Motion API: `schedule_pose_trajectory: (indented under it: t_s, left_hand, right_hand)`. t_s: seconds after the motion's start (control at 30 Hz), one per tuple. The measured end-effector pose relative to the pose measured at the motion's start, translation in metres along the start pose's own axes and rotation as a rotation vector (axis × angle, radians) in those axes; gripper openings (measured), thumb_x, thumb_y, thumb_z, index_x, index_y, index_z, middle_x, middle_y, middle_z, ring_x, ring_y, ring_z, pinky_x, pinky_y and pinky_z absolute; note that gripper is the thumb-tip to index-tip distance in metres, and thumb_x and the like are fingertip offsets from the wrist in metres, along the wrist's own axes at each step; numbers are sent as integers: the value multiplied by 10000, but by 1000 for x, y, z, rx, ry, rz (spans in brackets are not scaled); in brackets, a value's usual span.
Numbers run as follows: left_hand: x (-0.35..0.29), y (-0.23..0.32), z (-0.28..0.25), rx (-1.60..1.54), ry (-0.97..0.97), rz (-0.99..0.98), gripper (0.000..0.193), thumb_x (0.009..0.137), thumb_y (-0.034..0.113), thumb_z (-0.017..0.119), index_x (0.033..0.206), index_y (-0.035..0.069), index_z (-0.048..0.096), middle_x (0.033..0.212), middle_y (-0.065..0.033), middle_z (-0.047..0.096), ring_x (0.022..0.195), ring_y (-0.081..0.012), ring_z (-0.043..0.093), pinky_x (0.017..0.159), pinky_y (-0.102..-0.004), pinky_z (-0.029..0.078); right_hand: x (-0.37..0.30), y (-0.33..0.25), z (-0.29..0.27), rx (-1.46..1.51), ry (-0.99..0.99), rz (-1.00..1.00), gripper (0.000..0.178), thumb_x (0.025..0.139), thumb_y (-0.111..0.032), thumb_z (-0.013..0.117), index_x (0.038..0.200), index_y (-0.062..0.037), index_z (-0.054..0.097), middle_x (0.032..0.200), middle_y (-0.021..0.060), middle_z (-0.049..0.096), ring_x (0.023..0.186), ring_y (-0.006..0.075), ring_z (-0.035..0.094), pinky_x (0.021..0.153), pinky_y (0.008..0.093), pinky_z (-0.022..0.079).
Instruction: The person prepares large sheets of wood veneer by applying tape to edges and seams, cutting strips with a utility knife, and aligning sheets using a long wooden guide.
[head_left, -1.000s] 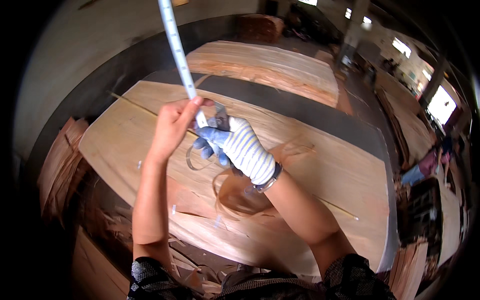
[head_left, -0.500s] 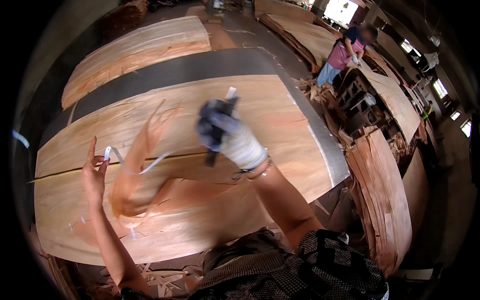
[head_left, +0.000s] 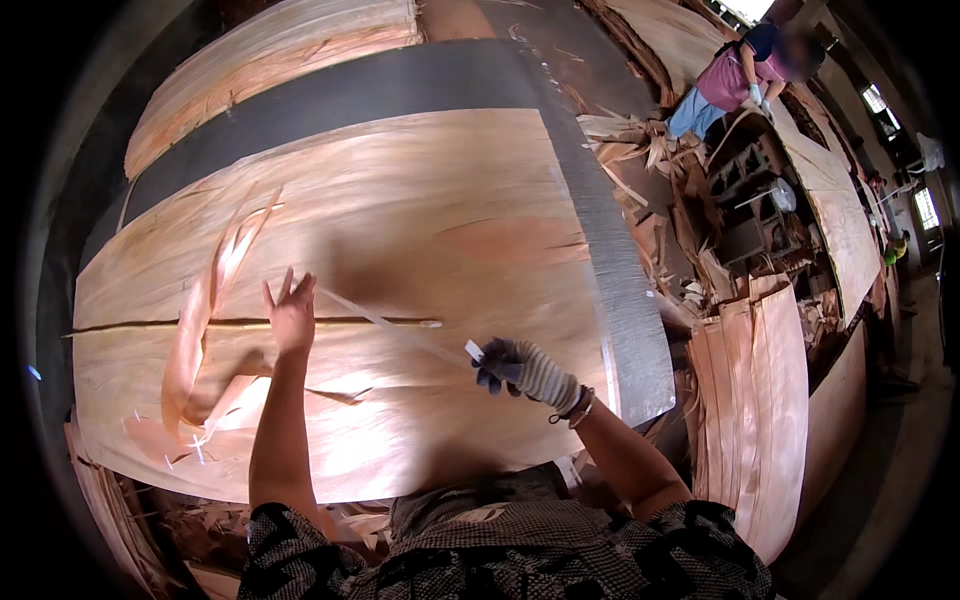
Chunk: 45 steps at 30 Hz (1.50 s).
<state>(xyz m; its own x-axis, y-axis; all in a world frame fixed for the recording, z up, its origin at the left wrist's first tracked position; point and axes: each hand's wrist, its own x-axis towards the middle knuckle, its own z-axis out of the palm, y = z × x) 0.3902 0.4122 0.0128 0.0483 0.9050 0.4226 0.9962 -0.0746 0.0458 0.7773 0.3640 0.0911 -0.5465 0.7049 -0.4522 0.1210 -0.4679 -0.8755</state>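
Note:
My bare left hand [head_left: 292, 318] is over the middle-left of a large pale wood veneer sheet [head_left: 420, 200], some fingers raised. At its thumb side it pinches one end of a narrow white tape strip [head_left: 395, 333]. The strip slants down toward my right hand [head_left: 522, 372], which wears a striped glove with dark fingers. Those fingers are closed round the tape, and a short white end sticks up from them. Below the strip runs a long dark split [head_left: 240, 323] in the sheet. A curled orange-brown veneer scrap [head_left: 185, 365] lies left of my left hand.
The sheet lies on a dark grey board [head_left: 625, 310]. Beyond is another veneer stack [head_left: 290, 60]; at right, more stacked veneer [head_left: 750, 400] and scattered scraps [head_left: 650, 235]. At the far right a gloved person in a pink apron [head_left: 730, 80] leans over other veneer.
My left hand has moved right, across the split. My right hand has come down and nearer my body, drawing the curled tape into a straighter line. The view has shifted.

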Motion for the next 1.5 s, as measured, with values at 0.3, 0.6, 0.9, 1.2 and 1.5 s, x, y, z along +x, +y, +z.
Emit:
schedule_pose_trajectory:
  t_s: [0.3, 0.6, 0.9, 1.2, 1.5]
  left_hand:
    - [-11, -30, 63, -495, 132, -681, 395, 811, 84, 536, 1204, 75, 496, 1146, -131, 553, 1085, -290, 501, 908, -361, 410]
    - [103, 127, 69, -489, -199, 224, 439, 793, 106, 508, 1226, 52, 460, 1261, -129, 454, 1198, -320, 391, 1022, -415, 287]
    - [105, 128, 93, -430, -453, 594, 433, 794, 201, 553, 1201, 73, 484, 1279, -149, 419, 1242, -309, 328, 1041, -397, 272]
    - [141, 196, 61, -954, -390, -72, 196, 776, 137, 630, 942, 33, 624, 855, -113, 633, 798, -257, 603, 724, -350, 455]
    - [104, 160, 74, -474, -182, -90, 158, 811, 206, 564, 751, 61, 545, 786, -90, 565, 769, -291, 544, 682, -414, 415]
  right_hand:
    - [66, 11, -47, -7, 166, 178, 214, 838, -175, 549, 980, -15, 546, 787, 70, 654, 488, 99, 561, 367, 203, 355]
    - [234, 10, -55, 39, 515, 145, 223, 808, -178, 602, 942, 1, 594, 672, 84, 619, 489, 162, 584, 438, 291, 489]
    - [207, 23, -55, -756, 564, -44, 181, 807, -165, 601, 882, -1, 595, 668, 82, 617, 522, 164, 594, 424, 301, 470]
    - [127, -15, -88, 380, 546, 12, 88, 843, -144, 577, 862, -58, 573, 619, 34, 587, 401, 54, 417, 366, 193, 312]
    - [-2, 24, -115, 589, 620, -156, 178, 832, -200, 602, 937, -84, 518, 764, 69, 595, 544, 88, 519, 444, 174, 374]
